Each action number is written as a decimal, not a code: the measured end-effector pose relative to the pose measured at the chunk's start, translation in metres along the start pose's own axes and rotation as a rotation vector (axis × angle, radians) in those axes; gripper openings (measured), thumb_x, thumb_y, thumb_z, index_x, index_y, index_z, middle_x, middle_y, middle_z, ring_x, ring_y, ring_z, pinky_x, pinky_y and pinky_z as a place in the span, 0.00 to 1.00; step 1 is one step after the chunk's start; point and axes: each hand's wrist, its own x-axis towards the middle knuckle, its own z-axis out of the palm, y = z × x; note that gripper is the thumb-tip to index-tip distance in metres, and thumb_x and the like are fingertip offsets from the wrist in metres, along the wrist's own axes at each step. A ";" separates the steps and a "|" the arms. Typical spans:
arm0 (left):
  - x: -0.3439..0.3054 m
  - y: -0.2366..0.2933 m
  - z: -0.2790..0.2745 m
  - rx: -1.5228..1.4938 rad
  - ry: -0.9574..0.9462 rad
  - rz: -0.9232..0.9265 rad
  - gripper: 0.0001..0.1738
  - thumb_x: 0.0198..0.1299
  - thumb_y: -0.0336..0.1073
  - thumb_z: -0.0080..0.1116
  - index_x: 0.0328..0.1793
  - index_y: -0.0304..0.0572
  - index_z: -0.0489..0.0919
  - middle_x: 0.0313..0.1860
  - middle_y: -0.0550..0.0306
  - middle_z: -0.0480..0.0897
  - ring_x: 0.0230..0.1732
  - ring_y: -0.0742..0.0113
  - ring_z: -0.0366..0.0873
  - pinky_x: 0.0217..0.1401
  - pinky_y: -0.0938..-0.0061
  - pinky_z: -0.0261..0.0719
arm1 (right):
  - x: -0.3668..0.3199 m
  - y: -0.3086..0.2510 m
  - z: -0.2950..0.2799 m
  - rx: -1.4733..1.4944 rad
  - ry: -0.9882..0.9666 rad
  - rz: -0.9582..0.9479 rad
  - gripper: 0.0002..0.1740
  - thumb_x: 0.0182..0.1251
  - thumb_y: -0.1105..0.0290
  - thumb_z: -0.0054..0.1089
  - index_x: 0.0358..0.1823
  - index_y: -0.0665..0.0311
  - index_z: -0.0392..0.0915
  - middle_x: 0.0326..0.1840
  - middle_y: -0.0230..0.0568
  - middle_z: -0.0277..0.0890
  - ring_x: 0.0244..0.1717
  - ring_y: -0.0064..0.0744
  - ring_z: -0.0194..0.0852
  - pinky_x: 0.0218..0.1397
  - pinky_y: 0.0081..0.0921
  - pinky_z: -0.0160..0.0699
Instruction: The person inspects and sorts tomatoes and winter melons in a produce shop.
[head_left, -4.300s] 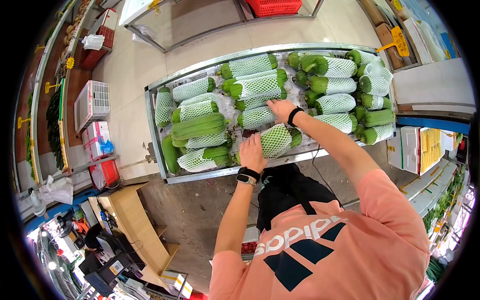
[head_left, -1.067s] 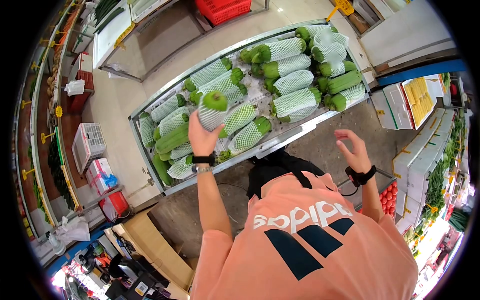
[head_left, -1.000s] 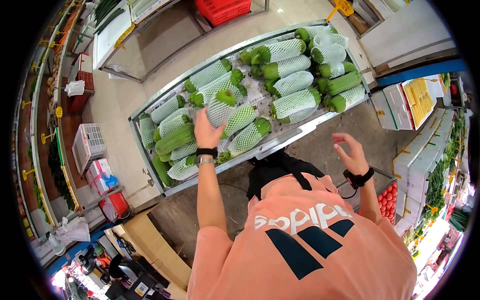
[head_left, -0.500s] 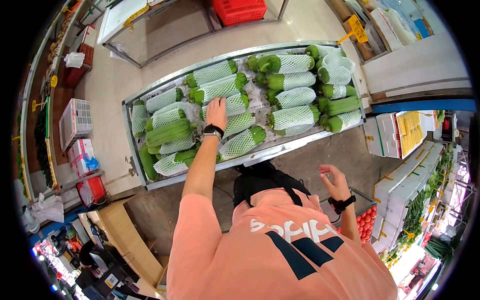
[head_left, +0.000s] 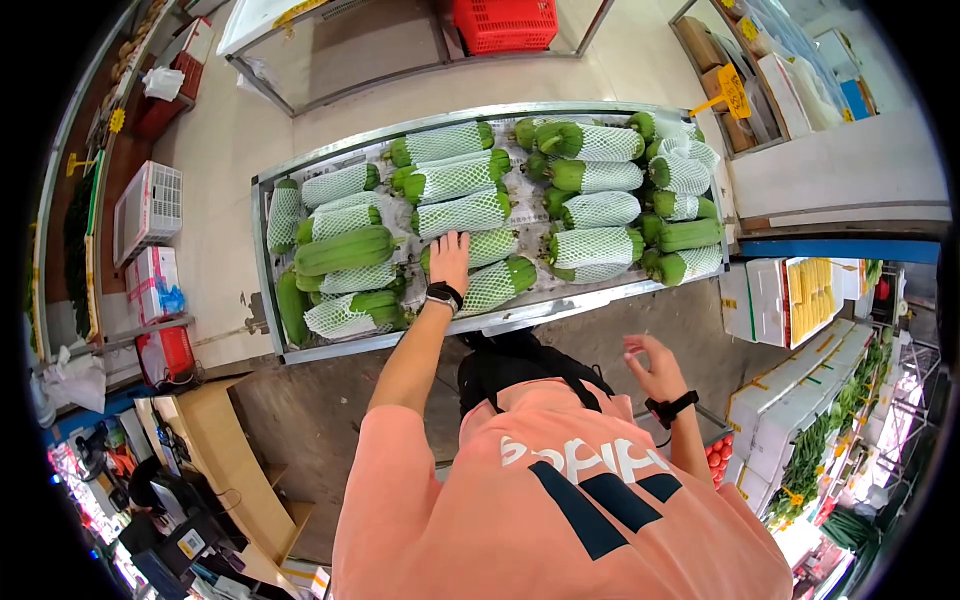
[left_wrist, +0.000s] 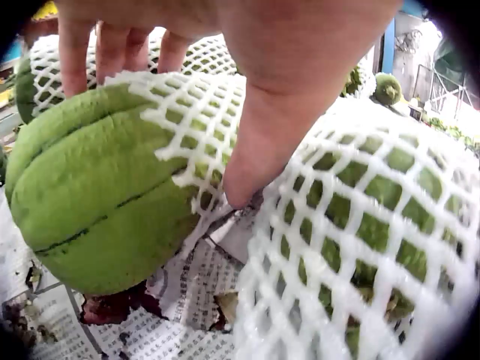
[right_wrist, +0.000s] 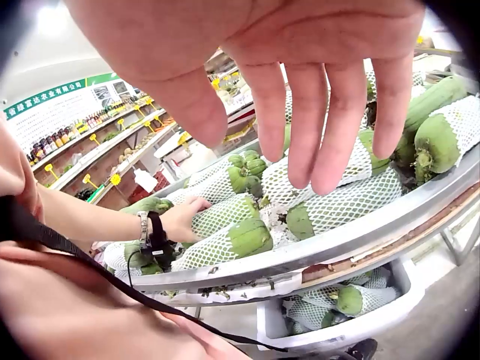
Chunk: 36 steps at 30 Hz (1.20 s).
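In the head view, my left hand (head_left: 449, 262) reaches over the near side of a metal-edged display tray (head_left: 400, 347). It grips a green gourd (head_left: 490, 246) in a white foam net. The left wrist view shows the thumb (left_wrist: 259, 146) down this side of the gourd (left_wrist: 90, 195), whose bare end has dark lengthwise lines; the fingers reach over its far side. Another netted gourd (left_wrist: 360, 240) lies close beside the thumb. My right hand (head_left: 658, 370) hangs in the air outside the tray, fingers relaxed, holding nothing.
Several netted gourds (head_left: 600, 210) lie in rows in the tray, over newspaper (left_wrist: 195, 300). One gourd without a net (head_left: 345, 251) lies on top at left. Below the tray stands a white tub (right_wrist: 405, 289) of gourds. Red tomatoes (head_left: 718, 458) sit behind the right arm.
About a second ago my left hand held a netted gourd upright above the tray. That gourd now lies in the middle row, and the hand has moved nearer me, onto another. My right hand stays clear.
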 end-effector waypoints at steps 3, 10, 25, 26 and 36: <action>0.000 0.000 0.009 0.103 0.025 0.017 0.39 0.48 0.25 0.72 0.70 0.42 0.72 0.58 0.50 0.72 0.62 0.50 0.73 0.68 0.57 0.68 | -0.001 0.004 0.004 -0.012 -0.006 -0.014 0.19 0.70 0.68 0.66 0.59 0.69 0.80 0.53 0.53 0.85 0.52 0.48 0.86 0.58 0.39 0.82; 0.008 -0.024 0.002 0.264 0.032 0.126 0.34 0.56 0.29 0.71 0.71 0.44 0.72 0.58 0.48 0.73 0.60 0.52 0.73 0.69 0.55 0.67 | -0.008 0.003 0.011 0.002 -0.018 -0.004 0.18 0.69 0.69 0.67 0.58 0.66 0.80 0.52 0.51 0.85 0.51 0.48 0.85 0.58 0.39 0.82; 0.006 -0.016 -0.012 0.023 0.164 0.053 0.36 0.48 0.47 0.80 0.63 0.50 0.77 0.55 0.56 0.75 0.54 0.55 0.74 0.62 0.52 0.63 | 0.000 0.005 0.023 -0.081 -0.064 -0.036 0.18 0.69 0.66 0.67 0.57 0.64 0.80 0.52 0.50 0.84 0.53 0.52 0.84 0.57 0.42 0.83; 0.005 -0.015 -0.009 0.021 0.183 0.035 0.36 0.48 0.48 0.80 0.62 0.50 0.77 0.55 0.56 0.75 0.55 0.55 0.73 0.62 0.52 0.63 | 0.008 0.007 0.028 -0.155 -0.062 -0.104 0.19 0.68 0.66 0.67 0.57 0.64 0.80 0.52 0.50 0.83 0.54 0.52 0.83 0.59 0.42 0.82; 0.002 -0.012 -0.002 -0.071 0.141 -0.076 0.27 0.46 0.49 0.79 0.46 0.48 0.76 0.43 0.57 0.80 0.50 0.54 0.76 0.54 0.55 0.63 | 0.214 -0.039 0.203 -0.602 -0.151 -0.704 0.32 0.57 0.70 0.72 0.66 0.57 0.75 0.60 0.40 0.75 0.64 0.43 0.73 0.65 0.40 0.74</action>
